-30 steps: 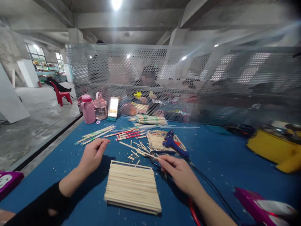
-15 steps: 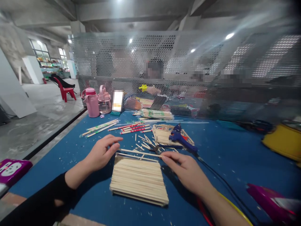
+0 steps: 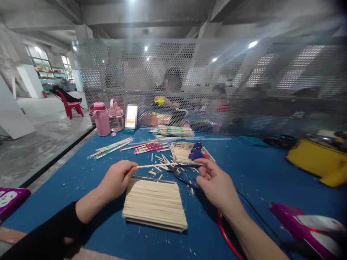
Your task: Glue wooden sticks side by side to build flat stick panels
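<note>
In a concrete hall, faced a perforated metal screen (image 3: 121, 79) across a blue tabletop (image 3: 244, 180), with a person (image 3: 172, 81) visible behind the mesh. Pinched one end of a thin wooden stick (image 3: 155, 165) between thumb and fingers of the left hand (image 3: 116, 179). Held the right hand (image 3: 217, 184) well apart from the left, thumb and fingers parted with no stick between them, near the pliers (image 3: 175, 170); could not tell from the view whether touching a handle. Had the stick panel (image 3: 154, 204) lying on the tabletop, nearer than the held stick and between the two hands. Beyond the hands, had loose stick pieces (image 3: 162, 158), red-wrapped chopsticks (image 3: 151, 147), green-wrapped chopsticks (image 3: 111, 147) and a blue glue gun (image 3: 197, 151) resting on a small stick frame (image 3: 180, 153), partly hidden by the right hand. At the far left, saw a pink thermos (image 3: 102, 121) beside a clear pink jug (image 3: 116, 119).
</note>
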`<state>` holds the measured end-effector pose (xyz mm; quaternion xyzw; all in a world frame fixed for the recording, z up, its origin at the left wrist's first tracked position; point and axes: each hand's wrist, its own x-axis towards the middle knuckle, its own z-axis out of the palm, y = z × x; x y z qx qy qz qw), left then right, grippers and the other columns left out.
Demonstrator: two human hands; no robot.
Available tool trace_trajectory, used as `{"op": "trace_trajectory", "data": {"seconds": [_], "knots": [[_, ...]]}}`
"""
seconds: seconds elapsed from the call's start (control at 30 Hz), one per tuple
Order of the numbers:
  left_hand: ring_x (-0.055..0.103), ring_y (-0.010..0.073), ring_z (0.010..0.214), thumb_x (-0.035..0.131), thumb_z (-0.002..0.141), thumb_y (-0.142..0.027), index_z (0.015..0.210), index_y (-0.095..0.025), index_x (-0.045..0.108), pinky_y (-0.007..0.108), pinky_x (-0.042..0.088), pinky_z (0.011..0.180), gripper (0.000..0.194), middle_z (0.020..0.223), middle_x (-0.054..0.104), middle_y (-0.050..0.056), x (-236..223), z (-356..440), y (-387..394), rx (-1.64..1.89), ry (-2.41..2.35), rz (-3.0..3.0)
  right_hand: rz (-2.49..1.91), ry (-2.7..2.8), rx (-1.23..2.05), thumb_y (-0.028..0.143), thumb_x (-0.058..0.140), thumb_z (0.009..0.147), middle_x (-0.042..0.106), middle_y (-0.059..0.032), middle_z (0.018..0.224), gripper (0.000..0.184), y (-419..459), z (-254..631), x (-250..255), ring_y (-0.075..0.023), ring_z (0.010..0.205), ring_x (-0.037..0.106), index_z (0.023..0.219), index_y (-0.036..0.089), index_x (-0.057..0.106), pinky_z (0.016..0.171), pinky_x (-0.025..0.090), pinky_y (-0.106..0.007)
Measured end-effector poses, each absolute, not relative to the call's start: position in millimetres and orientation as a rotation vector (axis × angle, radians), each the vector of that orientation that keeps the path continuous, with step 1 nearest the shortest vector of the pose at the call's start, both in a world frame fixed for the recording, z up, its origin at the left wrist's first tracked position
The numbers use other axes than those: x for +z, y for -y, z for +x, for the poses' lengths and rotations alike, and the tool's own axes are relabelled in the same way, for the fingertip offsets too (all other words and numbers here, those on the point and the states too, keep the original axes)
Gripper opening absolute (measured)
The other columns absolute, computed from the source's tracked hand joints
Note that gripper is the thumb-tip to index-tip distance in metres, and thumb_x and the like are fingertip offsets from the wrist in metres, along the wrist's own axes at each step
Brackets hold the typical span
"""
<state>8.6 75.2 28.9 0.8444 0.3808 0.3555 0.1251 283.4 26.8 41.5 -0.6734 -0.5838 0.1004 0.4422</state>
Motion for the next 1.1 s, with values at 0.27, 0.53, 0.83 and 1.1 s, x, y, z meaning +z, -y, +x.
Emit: {"op": "trace_trajectory", "data": {"seconds": [0.27, 0.53, 0.83, 1.1], "knots": [[0.059, 0.0146, 0.073, 0.040, 0.088, -0.027, 0.087, -0.018, 0.062, 0.023, 0.043, 0.067, 0.024, 0.079, 0.067, 0.004, 29, 11, -74, 1.057, -1.105, 2.419, -1.634, 1.758, 0.397, 0.009, 0.038, 0.060, 0.046, -0.0094, 0.132, 0.067, -26, 282, 41, -0.0203, 0.120, 0.043, 0.126, 0.018, 0.045, 0.095, 0.038, -0.034], [0.056, 0.0146, 0.074, 0.038, 0.088, -0.026, 0.084, -0.017, 0.061, 0.024, 0.042, 0.068, 0.025, 0.077, 0.064, 0.004, 29, 16, -66, 0.934, -0.997, 2.440, -1.736, 1.967, 0.574, 0.005, 0.046, 0.057, 0.063, -0.0029, 0.096, 0.064, -16, 276, 48, -0.0129, 0.067, 0.054, 0.119, 0.021, 0.052, 0.062, 0.044, -0.024], [0.056, 0.0152, 0.075, 0.037, 0.089, -0.028, 0.085, -0.019, 0.060, 0.030, 0.038, 0.076, 0.025, 0.077, 0.066, 0.003, 36, 18, -60, 0.748, -0.711, 2.614, -1.594, 1.899, 0.586, 0.020, 0.048, 0.074, 0.060, 0.0012, 0.060, 0.024, -23, 267, 40, -0.0138, 0.055, 0.054, 0.093, 0.017, 0.063, 0.054, 0.042, -0.025], [0.056, 0.0149, 0.074, 0.038, 0.089, -0.027, 0.084, -0.019, 0.061, 0.030, 0.037, 0.077, 0.025, 0.078, 0.066, 0.003, 35, 18, -62, 0.726, -0.683, 2.649, -1.364, 0.820, -0.083, 0.038, 0.055, 0.075, 0.058, -0.0047, 0.072, 0.022, -12, 306, 78, -0.0152, 0.055, 0.054, 0.090, 0.021, 0.054, 0.053, 0.046, -0.027]]}}
